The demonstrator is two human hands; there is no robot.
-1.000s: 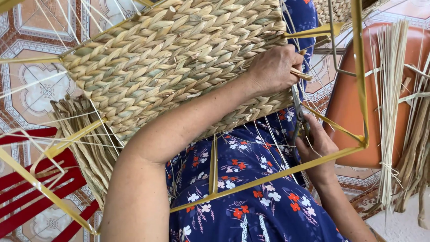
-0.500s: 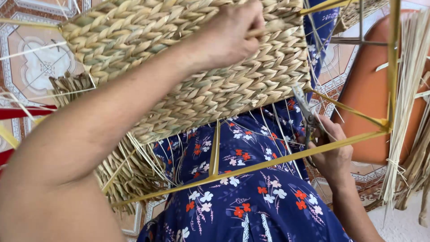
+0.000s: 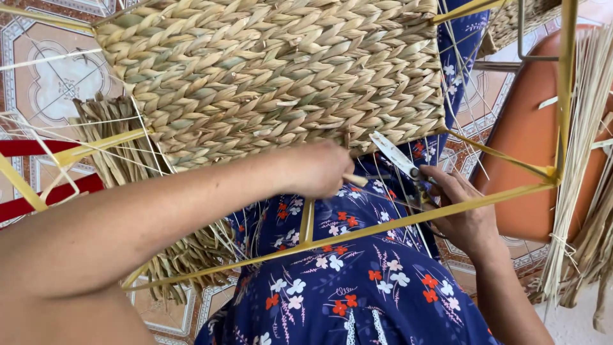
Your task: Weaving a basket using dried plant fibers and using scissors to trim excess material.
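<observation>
- two bare hands work at the lower edge of a woven straw panel (image 3: 274,76) stretched on a yellow frame (image 3: 408,220) over the person's lap.
- the left hand (image 3: 319,169) is closed, fingers pinched together on a short pale fibre end (image 3: 354,180) just under the panel's bottom edge.
- the right hand (image 3: 463,214) is wrapped shut around the handles of a pair of scissors (image 3: 399,160).
- the scissors' long axis runs on a slant, handles low at the right, blades pointing up and to the left toward the panel's lower edge; the blade tips lie just beside the pinched fibre.
- whether the blades are parted i cannot tell.
- the blue flowered dress (image 3: 357,294) fills the space below the frame.
- loose straw strands (image 3: 578,160) hang at the right, in front of an orange chair (image 3: 530,140); patterned floor tiles (image 3: 51,70) show at upper left.
</observation>
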